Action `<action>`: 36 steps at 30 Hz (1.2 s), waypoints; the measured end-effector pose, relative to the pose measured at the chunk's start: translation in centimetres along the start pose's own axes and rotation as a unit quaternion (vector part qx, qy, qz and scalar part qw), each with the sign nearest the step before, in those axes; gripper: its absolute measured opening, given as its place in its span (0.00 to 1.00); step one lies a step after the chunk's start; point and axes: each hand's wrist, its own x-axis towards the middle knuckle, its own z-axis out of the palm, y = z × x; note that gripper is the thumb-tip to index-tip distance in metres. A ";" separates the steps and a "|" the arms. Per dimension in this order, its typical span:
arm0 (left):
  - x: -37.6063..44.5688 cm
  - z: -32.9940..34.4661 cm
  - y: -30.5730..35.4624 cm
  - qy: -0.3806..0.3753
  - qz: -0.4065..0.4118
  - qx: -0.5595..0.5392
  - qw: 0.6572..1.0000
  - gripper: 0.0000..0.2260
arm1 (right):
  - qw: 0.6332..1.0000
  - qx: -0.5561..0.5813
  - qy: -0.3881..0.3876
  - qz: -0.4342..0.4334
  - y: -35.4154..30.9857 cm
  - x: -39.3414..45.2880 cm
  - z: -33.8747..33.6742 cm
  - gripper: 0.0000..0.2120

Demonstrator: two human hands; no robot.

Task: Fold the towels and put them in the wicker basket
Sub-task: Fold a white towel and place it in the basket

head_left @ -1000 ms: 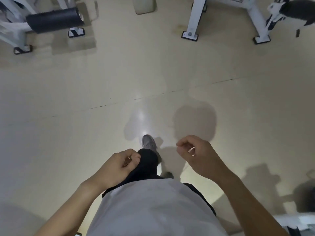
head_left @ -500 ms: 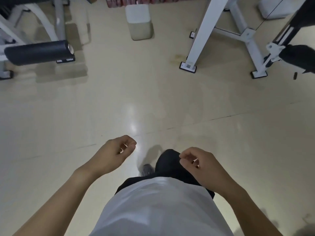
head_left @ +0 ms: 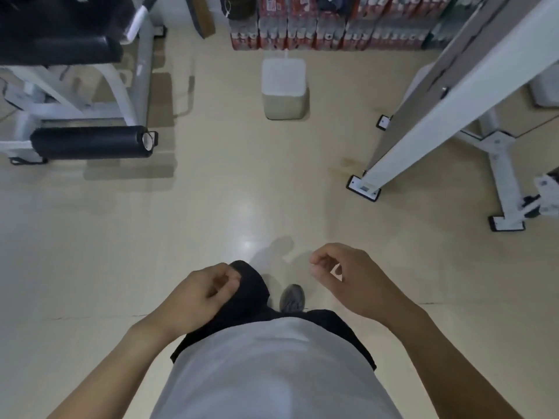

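Looking straight down, the head view takes in the person's pale shirt (head_left: 272,373) at six o'clock, with dark shorts (head_left: 251,300) showing just beyond it. The left hand (head_left: 202,293) hangs at about seven o'clock, in front of the raised dark-clad knee, its fingers loosely curled and holding nothing. The right hand (head_left: 344,276) floats at about five o'clock, well apart from the left, its fingers likewise loosely bent with the thumb near the fingertips and nothing between them. Between the two hands a grey shoe (head_left: 292,297) rests on the glossy beige floor (head_left: 90,252).

Farther out, at ten o'clock, stands a white-framed exercise machine (head_left: 90,95) with a black roller pad (head_left: 90,142) lying crosswise and a black seat pad above it. At two o'clock a white slanted machine frame (head_left: 447,101) comes down to a foot plate (head_left: 363,187) on the floor, with more white legs beside it toward three o'clock. Near twelve o'clock a pale boxy container (head_left: 284,89) sits alone on the floor. Beyond it, along the far edge, stacked packs of bottles with red labels (head_left: 332,25) line the wall.

No towel and no wicker basket appear anywhere in view, so their place cannot be told.
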 end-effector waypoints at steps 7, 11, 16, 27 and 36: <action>15.6 -10.2 3.6 0.006 0.017 -0.010 1.000 0.06 | 1.000 0.009 0.002 0.004 -3.8 19.1 -8.0 0.03; 24.2 -18.5 7.2 0.015 0.029 -0.010 0.999 0.07 | 0.998 0.034 0.028 0.037 -6.7 27.3 -12.5 0.04; 34.8 -27.6 12.4 -0.002 0.053 0.000 0.999 0.05 | 0.994 0.070 0.058 0.068 -8.3 35.3 -18.1 0.04; 59.1 -39.5 23.4 -0.020 0.054 0.038 0.998 0.06 | 0.990 0.109 0.060 0.065 -6.8 59.1 -33.4 0.05; 75.0 -48.9 29.7 0.016 0.055 0.041 0.998 0.09 | 0.992 0.111 0.044 0.051 -6.8 80.3 -46.1 0.02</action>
